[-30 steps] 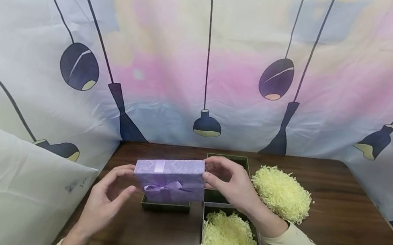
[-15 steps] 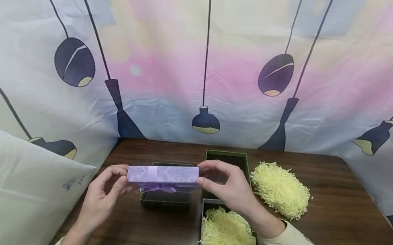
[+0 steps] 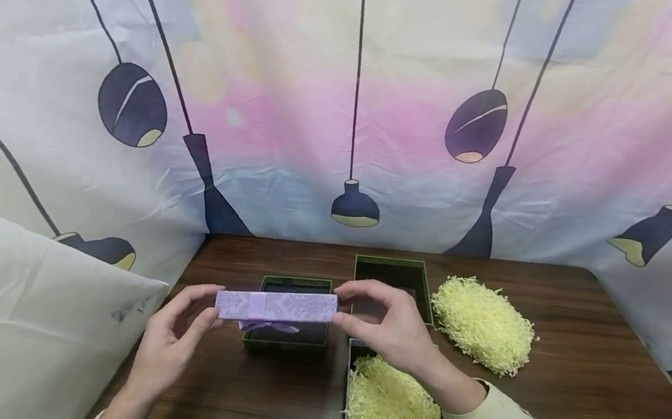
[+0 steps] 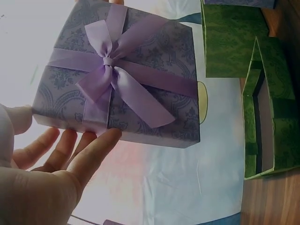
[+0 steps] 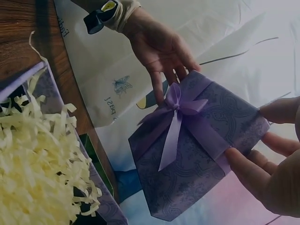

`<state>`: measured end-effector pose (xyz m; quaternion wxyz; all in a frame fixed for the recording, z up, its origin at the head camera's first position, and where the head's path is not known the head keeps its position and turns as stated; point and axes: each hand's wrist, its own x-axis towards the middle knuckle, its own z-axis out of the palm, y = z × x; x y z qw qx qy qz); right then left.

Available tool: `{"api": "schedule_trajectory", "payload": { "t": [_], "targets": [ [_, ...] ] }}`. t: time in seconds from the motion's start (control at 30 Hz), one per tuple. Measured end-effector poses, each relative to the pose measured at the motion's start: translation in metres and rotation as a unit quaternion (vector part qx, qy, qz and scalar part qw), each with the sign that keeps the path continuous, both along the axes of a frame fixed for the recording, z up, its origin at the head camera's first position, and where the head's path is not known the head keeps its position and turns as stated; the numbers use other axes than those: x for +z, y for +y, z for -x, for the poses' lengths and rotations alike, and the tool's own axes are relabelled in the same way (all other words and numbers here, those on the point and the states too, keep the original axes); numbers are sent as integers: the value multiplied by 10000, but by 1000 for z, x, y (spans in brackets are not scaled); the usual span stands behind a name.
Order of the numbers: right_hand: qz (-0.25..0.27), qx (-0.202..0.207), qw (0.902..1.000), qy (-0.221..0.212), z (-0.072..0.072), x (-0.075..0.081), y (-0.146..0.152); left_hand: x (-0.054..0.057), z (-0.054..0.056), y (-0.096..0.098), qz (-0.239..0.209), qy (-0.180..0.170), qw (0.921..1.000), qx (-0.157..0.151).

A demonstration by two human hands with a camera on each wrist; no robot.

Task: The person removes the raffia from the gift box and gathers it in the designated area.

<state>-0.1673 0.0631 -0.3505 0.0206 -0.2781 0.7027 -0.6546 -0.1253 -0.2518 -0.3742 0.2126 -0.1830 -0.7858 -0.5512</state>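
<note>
Both hands hold a purple patterned box lid (image 3: 300, 308) with a satin ribbon and bow, level above the table. At its left end, the left hand (image 3: 172, 336) grips it between thumb and fingers. On the right end the right hand (image 3: 388, 322) pinches it the same way. The bow (image 4: 108, 63) faces outward in the left wrist view, where the left fingers lie along the lid's edge. In the right wrist view the right hand (image 5: 272, 154) holds one corner and the left hand (image 5: 159, 51) the opposite side. The lid's inside is hidden.
Behind and below the lid stands an open dark green box (image 3: 283, 346). Another green box (image 3: 395, 263) is at the back. A purple box (image 3: 346, 397) filled with pale yellow shredded paper (image 3: 391, 406) stands in front. More shredded paper (image 3: 482, 326) lies right. A white cushion (image 3: 18, 318) is left.
The lid has come down slightly and left and tilted, so its bow side turned from facing the head camera to mostly hidden below its edge. The left fingers have closed on its left end.
</note>
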Motion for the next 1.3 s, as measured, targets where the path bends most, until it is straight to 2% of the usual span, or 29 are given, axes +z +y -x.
{"api": "schedule_trajectory", "payload": {
  "t": [0.17,0.3,0.5,0.73,1.03,1.3],
  "targets": [
    [67,56,9997,213,-4,-3,-3,0,-3,-4,213,8,9996,173],
    [185,131,9997,112,-7,-6,-6,-2,-6,-6,412,54,9984,383],
    [118,239,9996,34,-9,-10,-8,-6,-9,-10,420,71,9985,343],
    [-100,236,9997,-10,-12,-13,-11,-9,-14,-17,691,129,9968,386],
    [-356,364,9985,-185,-16,-18,-14,-14,-24,-23,907,-215,9949,379],
    [-509,476,9970,-332,-19,-19,-17,-20,-30,-26,1201,-455,9899,600]
  ]
}}
